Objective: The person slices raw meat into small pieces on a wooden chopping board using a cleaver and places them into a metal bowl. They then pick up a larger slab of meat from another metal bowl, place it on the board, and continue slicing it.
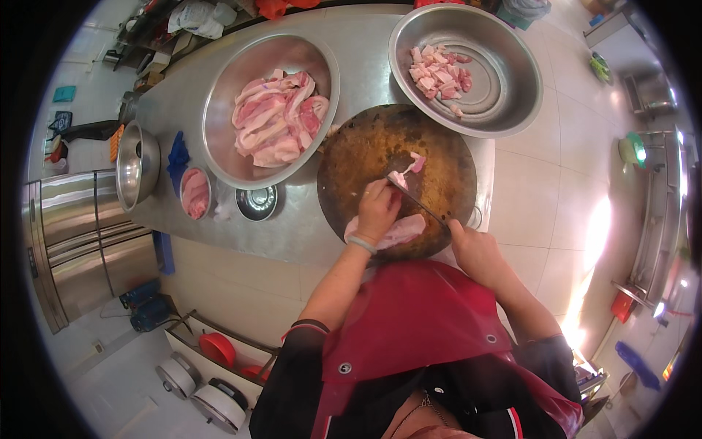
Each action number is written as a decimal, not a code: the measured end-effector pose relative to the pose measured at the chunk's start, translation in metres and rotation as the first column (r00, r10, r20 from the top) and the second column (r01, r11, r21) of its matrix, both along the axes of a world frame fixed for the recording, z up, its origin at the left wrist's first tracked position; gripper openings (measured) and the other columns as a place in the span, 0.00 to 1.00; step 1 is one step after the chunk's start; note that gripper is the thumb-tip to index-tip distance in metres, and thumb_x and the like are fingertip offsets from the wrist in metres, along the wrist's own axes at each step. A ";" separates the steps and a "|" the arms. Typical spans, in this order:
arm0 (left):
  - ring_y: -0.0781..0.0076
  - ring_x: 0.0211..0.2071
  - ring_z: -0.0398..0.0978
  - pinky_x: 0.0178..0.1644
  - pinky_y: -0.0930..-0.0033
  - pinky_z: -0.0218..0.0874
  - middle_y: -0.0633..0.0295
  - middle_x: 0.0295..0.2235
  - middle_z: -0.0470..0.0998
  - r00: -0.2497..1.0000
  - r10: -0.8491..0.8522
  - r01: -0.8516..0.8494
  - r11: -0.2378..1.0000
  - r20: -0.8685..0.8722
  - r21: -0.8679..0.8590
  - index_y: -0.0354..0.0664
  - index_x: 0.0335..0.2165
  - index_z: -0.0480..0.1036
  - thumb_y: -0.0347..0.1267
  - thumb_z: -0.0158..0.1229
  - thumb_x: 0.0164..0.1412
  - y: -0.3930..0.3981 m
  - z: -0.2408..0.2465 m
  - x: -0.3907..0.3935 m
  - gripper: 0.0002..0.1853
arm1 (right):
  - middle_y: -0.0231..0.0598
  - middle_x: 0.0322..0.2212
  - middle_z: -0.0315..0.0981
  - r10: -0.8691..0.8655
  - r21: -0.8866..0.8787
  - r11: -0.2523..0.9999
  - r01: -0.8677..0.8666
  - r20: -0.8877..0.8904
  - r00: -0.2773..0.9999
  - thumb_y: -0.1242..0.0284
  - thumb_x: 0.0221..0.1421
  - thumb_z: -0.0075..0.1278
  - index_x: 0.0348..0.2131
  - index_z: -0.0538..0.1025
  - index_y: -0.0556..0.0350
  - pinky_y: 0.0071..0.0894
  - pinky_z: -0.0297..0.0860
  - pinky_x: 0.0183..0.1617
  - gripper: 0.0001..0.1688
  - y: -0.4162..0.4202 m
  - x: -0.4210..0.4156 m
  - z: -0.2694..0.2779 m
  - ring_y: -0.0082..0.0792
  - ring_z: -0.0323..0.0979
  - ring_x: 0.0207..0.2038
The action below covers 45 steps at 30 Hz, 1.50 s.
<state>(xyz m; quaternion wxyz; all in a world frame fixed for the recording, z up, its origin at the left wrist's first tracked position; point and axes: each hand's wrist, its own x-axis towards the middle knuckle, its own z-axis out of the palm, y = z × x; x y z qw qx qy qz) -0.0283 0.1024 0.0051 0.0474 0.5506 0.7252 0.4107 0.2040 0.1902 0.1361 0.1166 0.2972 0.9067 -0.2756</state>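
Observation:
My right hand (476, 247) grips the handle of a knife (419, 203). Its blade slants across a round wooden chopping board (362, 148), seen nearly edge-on from above. Close against the blade's far end, my left hand (379, 207) has its fingers curled on a small piece of raw meat (398, 179), partly hidden by the fingers. Just beyond lies a cut bit of meat (418, 163). A longer slab of pale raw meat (403, 230) rests at the board's near side, partly covered by my left hand and wrist.
A large metal basin (214, 126) of meat strips (279, 118) stands left of the board. Another basin (510, 110), holding cut meat chunks (439, 74), overlaps its far right edge. Further left on the steel table (307, 230) are a meat bowl (196, 192), a small dish (256, 203) and a tilted bowl (134, 164).

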 end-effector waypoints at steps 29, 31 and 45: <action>0.55 0.39 0.78 0.44 0.58 0.71 0.58 0.36 0.80 0.997 -0.036 0.041 0.996 0.063 -0.076 0.44 0.29 0.76 0.24 0.63 0.47 0.006 0.003 -0.001 0.08 | 0.57 0.24 0.78 -0.014 -0.022 1.000 0.013 -0.065 0.998 0.78 0.54 0.48 0.41 0.64 0.62 0.54 0.75 0.31 0.15 0.018 -0.079 -0.066 0.59 0.79 0.29; 0.55 0.39 0.78 0.44 0.58 0.70 0.59 0.35 0.80 0.998 -0.050 0.053 0.996 0.046 -0.066 0.44 0.29 0.76 0.24 0.64 0.47 0.008 0.005 -0.002 0.08 | 0.58 0.24 0.78 -0.026 -0.018 1.000 0.024 -0.098 0.995 0.78 0.54 0.48 0.42 0.64 0.62 0.54 0.75 0.31 0.15 0.023 -0.099 -0.071 0.59 0.79 0.29; 0.50 0.43 0.75 0.48 0.56 0.69 0.55 0.42 0.78 0.994 -0.077 0.073 0.996 0.077 0.054 0.40 0.35 0.76 0.23 0.66 0.50 -0.003 0.005 0.000 0.11 | 0.55 0.21 0.75 -0.245 -0.033 0.969 0.243 -0.157 0.957 0.75 0.58 0.50 0.42 0.65 0.60 0.57 0.71 0.30 0.14 0.009 0.004 -0.056 0.60 0.76 0.26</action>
